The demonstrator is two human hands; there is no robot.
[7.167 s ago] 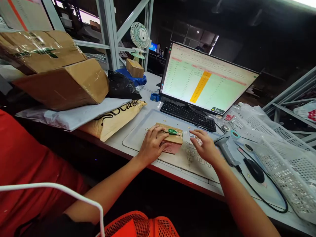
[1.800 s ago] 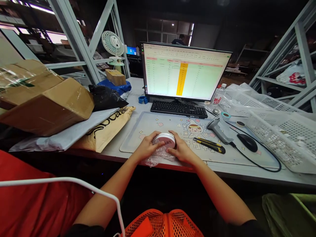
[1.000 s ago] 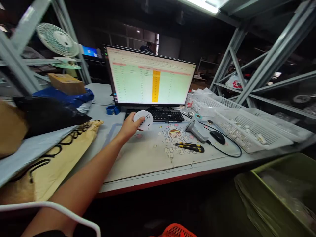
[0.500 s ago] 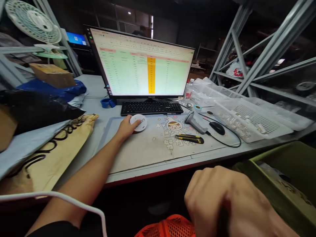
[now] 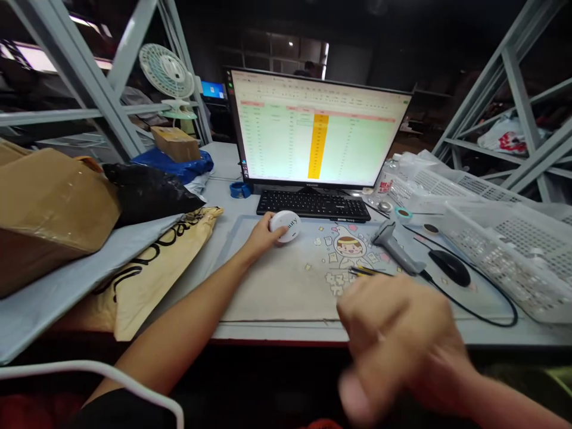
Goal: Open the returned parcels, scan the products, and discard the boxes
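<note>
My left hand [image 5: 264, 235] reaches over the desk mat [image 5: 268, 298] and grips a white, round, flat-topped container [image 5: 288, 226] with dark lettering on top. The thumb lies across its top, and its underside is hidden. Closer to the camera, my right hand [image 5: 397, 333] is above the front edge of the desk, back of the hand up and thumb pointing down. Motion smears it, and its fingertips are hidden. Just beyond it lies a black and yellow utility knife [image 5: 366, 271], partly covered by the hand.
Behind the mat are a keyboard [image 5: 313, 204] and a lit monitor [image 5: 286, 131]. To the right are a barcode scanner [image 5: 397, 247], a mouse [image 5: 449, 267] and white plastic baskets [image 5: 496, 256]. Parcels and a cardboard box [image 5: 53, 208] crowd the left. A white cable [image 5: 98, 368] crosses the lower left.
The view has turned left, so the desk things appear further right. My right hand has risen toward the mat and now covers part of the knife. My left hand still grips the container.
</note>
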